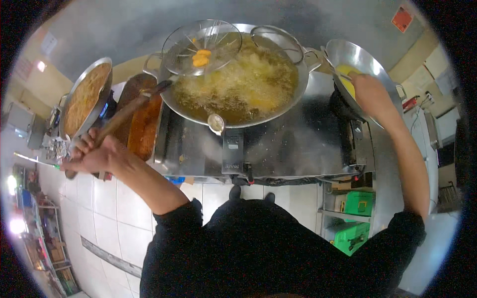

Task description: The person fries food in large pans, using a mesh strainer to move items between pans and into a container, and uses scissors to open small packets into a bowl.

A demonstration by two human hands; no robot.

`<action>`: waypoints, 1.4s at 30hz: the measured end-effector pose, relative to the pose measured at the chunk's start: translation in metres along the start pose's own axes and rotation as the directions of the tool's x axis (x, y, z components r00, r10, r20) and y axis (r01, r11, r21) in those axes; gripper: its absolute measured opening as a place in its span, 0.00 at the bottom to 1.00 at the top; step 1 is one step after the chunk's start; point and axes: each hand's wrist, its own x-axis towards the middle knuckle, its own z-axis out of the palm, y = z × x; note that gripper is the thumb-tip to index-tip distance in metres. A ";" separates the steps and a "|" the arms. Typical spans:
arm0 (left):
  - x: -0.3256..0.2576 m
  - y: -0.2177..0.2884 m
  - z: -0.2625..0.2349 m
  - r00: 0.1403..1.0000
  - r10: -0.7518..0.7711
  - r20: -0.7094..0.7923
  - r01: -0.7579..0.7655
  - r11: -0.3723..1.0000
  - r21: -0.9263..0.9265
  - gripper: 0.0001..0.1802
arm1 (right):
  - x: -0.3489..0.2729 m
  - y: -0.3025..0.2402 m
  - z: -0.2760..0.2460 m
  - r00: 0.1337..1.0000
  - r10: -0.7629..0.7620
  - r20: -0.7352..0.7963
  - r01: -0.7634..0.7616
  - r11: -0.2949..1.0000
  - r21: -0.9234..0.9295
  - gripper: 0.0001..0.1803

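Nearest, the person's dark top fills the lower middle, above a white tiled floor (107, 198). To the lower right, green crates (354, 233) sit on low shelves beside the steel worktop (298, 144).

The left hand (92, 154) is closed tight around the end of a long wooden handle (121, 116). The handle runs up and right to a round wire skimmer (201, 47), which is lifted over the left rim of the big wok (238, 79). A few orange fried pieces (200, 58) lie in the skimmer's mesh. The wok sits on the worktop, full of bubbling golden oil with more pieces frying in it.

The right hand (370, 92) reaches into a steel bowl (360, 64) at the right of the wok, its fingers curled down toward yellow batter (346, 79); whether it grips anything cannot be told.

Farther left, a tilted steel pan (84, 97) holds a browned, crumbly mass, with a brown-orange tray (141, 116) between it and the wok.
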 end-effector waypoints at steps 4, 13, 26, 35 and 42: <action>-0.014 -0.015 0.011 1.000 0.022 -0.009 -0.022 0.999 0.045 0.35 | 0.031 0.024 0.019 0.989 -0.149 0.006 0.149 0.989 0.013 0.20; -0.028 -0.037 0.030 0.998 -0.012 -0.061 0.015 0.998 0.064 0.34 | 0.024 -0.038 0.007 0.733 -0.262 0.628 -0.389 0.596 0.703 0.12; 0.012 -0.013 0.042 0.998 -0.045 -0.036 0.044 0.998 -0.043 0.34 | 0.066 -0.109 0.066 0.866 -0.193 0.461 -0.432 0.174 0.885 0.10; 0.025 -0.003 0.052 0.993 0.015 -0.117 -0.016 1.000 -0.012 0.34 | 0.059 -0.051 0.068 0.948 -0.031 0.315 -0.276 0.405 0.871 0.20; 0.036 -0.006 0.056 0.987 0.012 -0.159 -0.008 1.000 0.026 0.33 | 0.102 -0.004 0.098 0.929 -0.204 -0.308 0.319 0.863 0.391 0.19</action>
